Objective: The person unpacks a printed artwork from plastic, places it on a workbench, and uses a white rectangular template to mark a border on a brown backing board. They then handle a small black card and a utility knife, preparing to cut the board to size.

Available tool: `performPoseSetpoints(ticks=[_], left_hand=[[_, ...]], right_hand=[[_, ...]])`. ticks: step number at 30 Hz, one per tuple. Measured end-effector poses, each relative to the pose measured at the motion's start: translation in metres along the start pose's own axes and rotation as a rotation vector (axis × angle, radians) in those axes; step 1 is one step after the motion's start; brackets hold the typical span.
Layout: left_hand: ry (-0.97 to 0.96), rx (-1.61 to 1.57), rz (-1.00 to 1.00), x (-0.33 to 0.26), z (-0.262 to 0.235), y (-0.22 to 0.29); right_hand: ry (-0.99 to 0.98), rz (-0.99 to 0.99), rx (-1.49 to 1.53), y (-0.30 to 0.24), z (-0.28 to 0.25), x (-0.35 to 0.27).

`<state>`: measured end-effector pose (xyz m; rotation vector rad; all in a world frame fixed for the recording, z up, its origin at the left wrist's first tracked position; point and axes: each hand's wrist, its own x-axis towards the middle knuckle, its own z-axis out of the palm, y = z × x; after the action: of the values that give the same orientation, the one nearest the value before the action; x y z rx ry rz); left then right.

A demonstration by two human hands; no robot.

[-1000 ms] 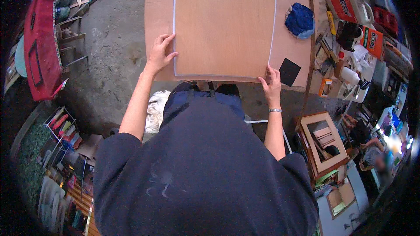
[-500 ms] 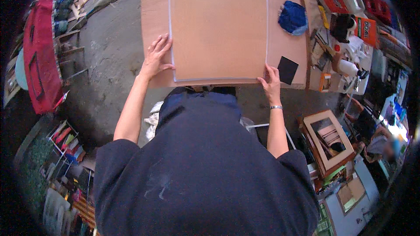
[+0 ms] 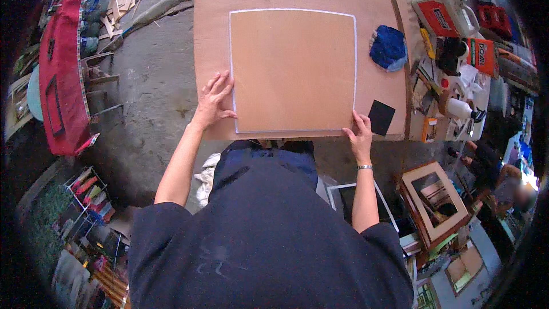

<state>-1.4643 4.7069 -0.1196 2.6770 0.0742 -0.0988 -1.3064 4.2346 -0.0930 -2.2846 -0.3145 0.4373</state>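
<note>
Two hands hold a square brown panel [image 3: 293, 71] with a thin white edge, which lies flat on a larger sheet of brown board [image 3: 211, 34] that covers the table. At nine o'clock from the panel, well apart from it on the concrete floor [image 3: 151, 80], hangs a red cloth [image 3: 60, 80] with scraps of wood near its top. The left hand [image 3: 214, 100] rests at the panel's seven o'clock corner, fingers spread, the fingertips lying over the white left edge and the palm on the board beside it. At the panel's five o'clock corner the right hand [image 3: 360, 134] grips the near edge, fingers loosely curled with the thumb on top; a metal bracelet [image 3: 364, 167] sits on that wrist. A small black square [image 3: 381, 117] lies on the board just beside that hand, at its one o'clock. A crumpled blue cloth [image 3: 389, 48] lies at three o'clock from the panel, near its right edge. Further right, a cluttered bench holds red boxes [image 3: 437, 17] and small tools. At five o'clock on the floor stands an empty wooden picture frame [image 3: 434, 203].
</note>
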Motion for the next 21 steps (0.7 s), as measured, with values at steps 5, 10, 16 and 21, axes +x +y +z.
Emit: performPoseSetpoints(ticks=[5,10,16,21], left_hand=[[-0.017,-0.049,-0.017,0.0,-0.003,-0.001],[-0.03,-0.047,-0.037,0.001,-0.006,0.003],[-0.068,-0.045,-0.065,0.002,-0.009,0.003],[-0.039,-0.044,-0.04,0.005,-0.007,0.005]], right_hand=[[-0.011,-0.003,0.014,-0.006,0.002,0.002],[-0.019,0.015,-0.005,-0.012,-0.003,0.003],[-0.003,-0.088,-0.029,0.007,0.001,0.006],[-0.02,-0.019,-0.013,-0.006,-0.004,0.005]])
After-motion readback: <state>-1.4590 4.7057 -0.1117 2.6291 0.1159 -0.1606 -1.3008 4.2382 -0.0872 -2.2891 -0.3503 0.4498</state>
